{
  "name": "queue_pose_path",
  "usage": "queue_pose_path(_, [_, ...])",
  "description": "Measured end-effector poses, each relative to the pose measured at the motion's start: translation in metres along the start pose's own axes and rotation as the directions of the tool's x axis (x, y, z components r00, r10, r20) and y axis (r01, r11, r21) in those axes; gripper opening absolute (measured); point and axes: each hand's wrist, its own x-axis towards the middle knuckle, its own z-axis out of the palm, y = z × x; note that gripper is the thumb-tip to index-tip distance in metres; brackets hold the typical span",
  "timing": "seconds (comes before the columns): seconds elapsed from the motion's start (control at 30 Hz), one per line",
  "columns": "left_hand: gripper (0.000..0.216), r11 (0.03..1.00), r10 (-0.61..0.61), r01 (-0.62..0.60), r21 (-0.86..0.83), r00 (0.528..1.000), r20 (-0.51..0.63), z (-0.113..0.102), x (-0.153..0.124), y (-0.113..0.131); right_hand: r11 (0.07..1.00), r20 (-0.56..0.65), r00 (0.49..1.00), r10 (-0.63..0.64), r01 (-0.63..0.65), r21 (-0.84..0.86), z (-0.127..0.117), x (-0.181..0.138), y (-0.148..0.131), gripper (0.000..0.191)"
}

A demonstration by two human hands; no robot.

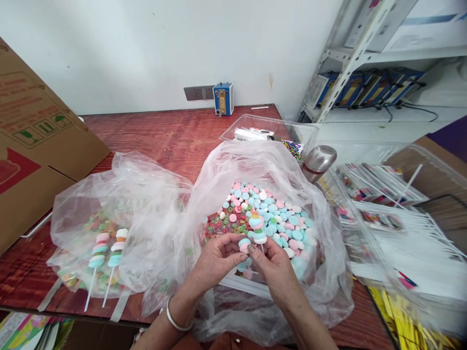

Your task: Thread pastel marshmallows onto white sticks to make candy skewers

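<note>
My left hand [219, 260] pinches a small pastel marshmallow candy [244, 244] at its fingertips. My right hand [275, 265] grips a thin white stick bearing a stack of marshmallow candies [257, 227] in blue, pink and white. Both hands meet over a clear plastic bag [314, 272] full of loose pastel candies [277, 214] and coloured ring candies [229, 221]. Two finished candy skewers [105, 253] lie on another plastic bag [146, 194] to the left. A silver bangle [171, 318] circles my left wrist.
A brown cardboard box [32, 141] stands at the left on the red wooden table [164, 133]. Behind the bag sit a clear tray [270, 129] and a metal flask [318, 163]. Clear bins [383, 204] with white sticks and wrappers fill the right. A metal shelf [365, 58] rises behind.
</note>
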Motion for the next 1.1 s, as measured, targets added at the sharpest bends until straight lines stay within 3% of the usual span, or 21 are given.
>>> queue_pose_path(0.1, [0.040,1.000,0.006,-0.006,0.011,0.998,-0.055,0.002,0.002,-0.003,0.995,-0.001,1.000,-0.013,0.013,-0.101,-0.002,0.000,0.001,0.035])
queue_pose_path(0.23, [0.041,1.000,0.002,-0.007,-0.018,0.975,-0.221,0.002,0.011,-0.002,0.924,-0.057,0.998,-0.031,0.007,-0.383,-0.007,-0.016,0.001,0.038])
queue_pose_path(0.4, [0.037,0.999,0.040,-0.049,-0.015,0.931,-0.362,-0.004,0.021,0.006,0.879,0.088,0.996,0.034,0.012,-0.477,-0.014,-0.041,-0.001,0.042])
queue_pose_path(0.53, [0.039,0.998,0.064,-0.065,0.010,0.930,-0.361,-0.005,0.021,0.007,0.900,0.103,0.972,0.210,-0.151,-0.409,-0.012,-0.049,-0.003,0.049])
queue_pose_path(0.73, [0.053,0.996,0.089,-0.086,0.022,0.960,-0.264,-0.008,0.017,0.005,0.893,0.163,0.880,0.446,-0.423,-0.155,-0.014,-0.051,-0.001,0.057])
queue_pose_path(0.87, [0.050,0.993,0.114,-0.103,0.060,0.971,-0.212,-0.013,0.017,-0.002,0.860,0.197,0.842,0.502,-0.510,-0.010,-0.015,-0.051,-0.006,0.050])
queue_pose_path(1.1, [0.038,0.974,0.178,-0.138,0.178,0.957,-0.229,-0.008,0.015,-0.001,0.814,0.200,0.827,0.525,-0.557,0.165,-0.013,-0.054,-0.012,0.041])
